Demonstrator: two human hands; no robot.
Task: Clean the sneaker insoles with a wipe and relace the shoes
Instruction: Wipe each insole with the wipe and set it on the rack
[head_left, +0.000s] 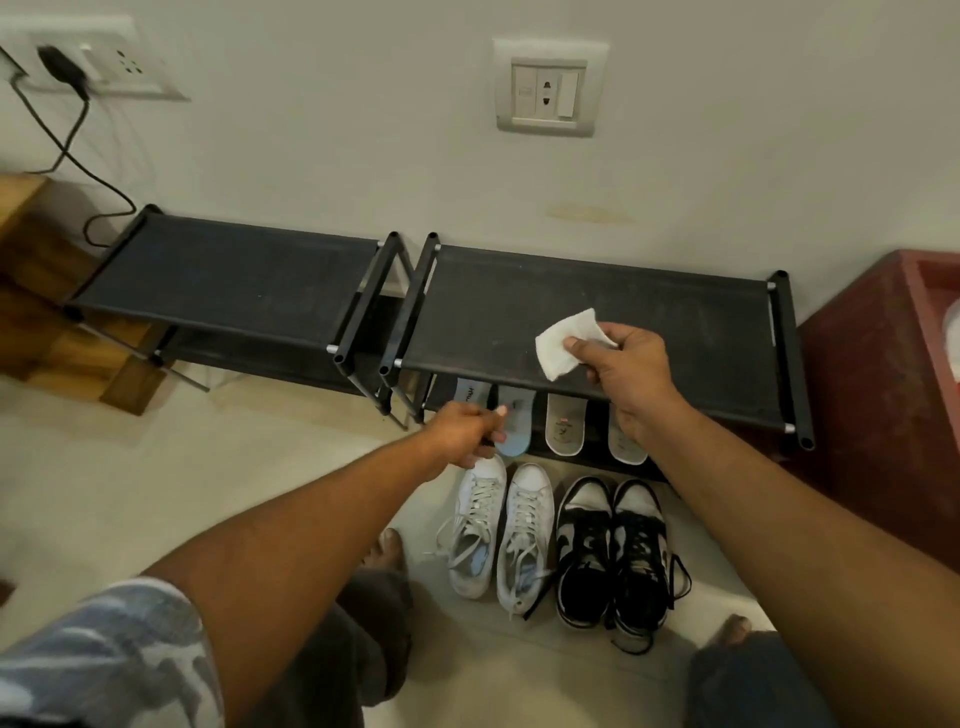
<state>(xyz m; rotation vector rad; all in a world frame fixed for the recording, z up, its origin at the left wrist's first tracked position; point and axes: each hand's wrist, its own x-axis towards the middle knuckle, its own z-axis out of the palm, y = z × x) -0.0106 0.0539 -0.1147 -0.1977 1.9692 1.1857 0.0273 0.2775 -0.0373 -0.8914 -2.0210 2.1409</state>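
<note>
Where the wipe is: the white wipe (563, 343) is up in the right hand (623, 374), right of the frame's centre, over the top shelf of the right-hand rack (675, 306) and not touching it.
Right hand: thumb and curled fingers pinch one edge of the wipe, and the rest of the sheet sticks out to the left.
Left hand: the left hand (462, 434) is just left of centre at the front edge of the lower shelf, its fingers curled and the thumb lying on the near end of the blue insole (514, 431), which it seems to grip.
Insoles: four lie side by side on the lower shelf, toes pointing under the top shelf. From the left they are a pale blue insole (470, 389) with lettering, the blue insole, a grey insole (565, 423), and another grey insole (626, 449) partly hidden behind the right wrist.
White sneakers: the pair (501, 540) stands on the floor just in front of the rack, below centre, toes to the shelf, laces threaded with loose ends.
Black-and-white sneakers: this pair (613, 551) stands just beside the white one on its right, black laces trailing onto the floor.
Left-hand rack: it (234, 270) stands against the wall, close beside the other rack.
Wall: a charger (60, 65) is plugged in at upper left, and a socket plate (545, 93) is at upper centre.
Right edge: a red bin (883, 374) stands beside the rack.
</note>
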